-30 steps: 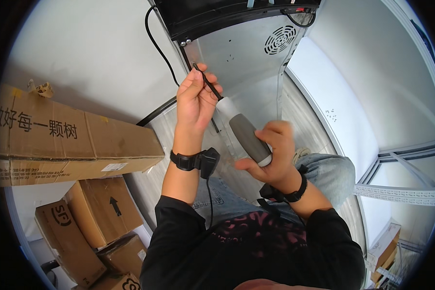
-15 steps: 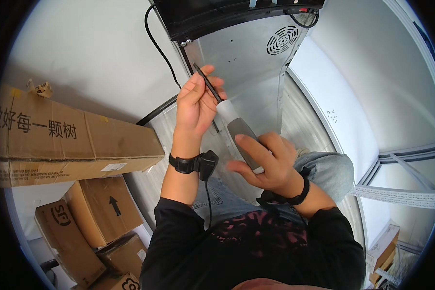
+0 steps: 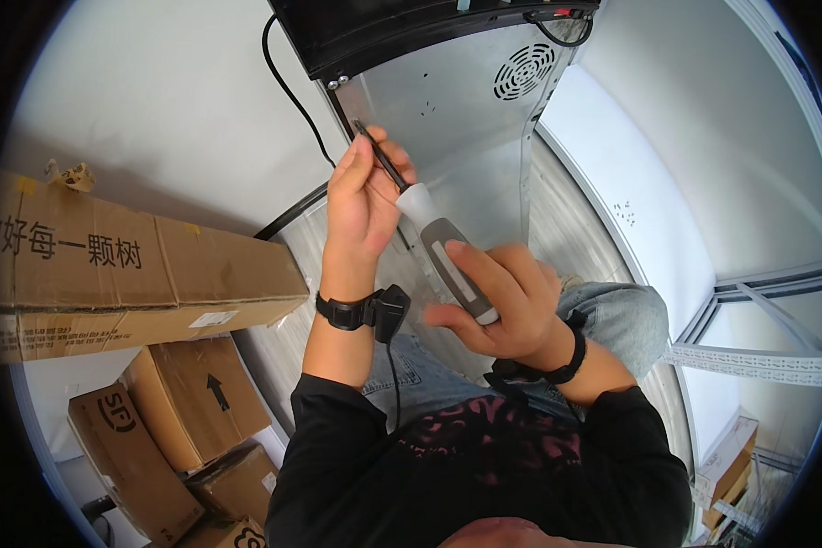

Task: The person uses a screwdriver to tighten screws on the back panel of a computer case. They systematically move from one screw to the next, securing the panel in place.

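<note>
A screwdriver [image 3: 446, 261] with a grey and white handle and a black shaft slants across the middle, its tip at the upper left. Around the shaft near the tip, my left hand [image 3: 356, 201] has its fingers curled, thumb on one side. My right hand [image 3: 513, 306] grips the rear of the handle, index finger lying along it; the other fingers are partly hidden behind. The tip meets the left edge of a metal panel [image 3: 470, 137] on a black-topped cabinet-like appliance; whether it sits in a screw cannot be told.
Cardboard boxes [image 3: 155, 260] fill the left side, with more stacked below. A black cable [image 3: 297, 105] hangs along the white wall beside the appliance. Round vent slots [image 3: 523, 72] mark the panel's upper right. Perforated white shelf bars [image 3: 758, 361] stand at right.
The screwdriver handle has turned slightly, bringing a pale strip on its grey side into view. Both hands keep their hold; the whole view has shifted a little.
</note>
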The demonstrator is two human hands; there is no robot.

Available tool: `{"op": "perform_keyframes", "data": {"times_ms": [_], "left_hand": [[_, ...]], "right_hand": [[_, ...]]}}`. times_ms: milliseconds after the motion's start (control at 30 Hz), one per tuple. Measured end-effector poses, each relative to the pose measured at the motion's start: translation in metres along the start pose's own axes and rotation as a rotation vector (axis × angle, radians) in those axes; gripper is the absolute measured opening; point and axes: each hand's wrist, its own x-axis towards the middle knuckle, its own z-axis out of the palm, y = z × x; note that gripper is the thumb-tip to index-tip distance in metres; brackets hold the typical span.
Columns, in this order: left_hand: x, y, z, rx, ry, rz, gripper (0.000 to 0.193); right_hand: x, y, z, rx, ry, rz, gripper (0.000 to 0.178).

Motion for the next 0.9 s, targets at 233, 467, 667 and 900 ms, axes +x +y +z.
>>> {"op": "perform_keyframes", "data": {"times_ms": [233,467,667,900], "left_hand": [[-0.002,0.005,-0.002,0.124,-0.028,0.052,0.04],[-0.002,0.001,0.001,0.151,0.019,0.087,0.041],[-0.002,0.002,0.001,0.176,0.011,0.088,0.041],[-0.001,0.002,0.004,0.2,0.043,0.091,0.04]], "right_hand": [[0.005,-0.005,-0.008,0.067,-0.192,0.128,0.057],[0.004,-0.007,-0.008,0.204,-0.197,0.247,0.055],[0.005,-0.009,-0.008,0.325,-0.177,0.317,0.056],[0.003,-0.01,-0.01,0.47,-0.169,0.488,0.052]]}}
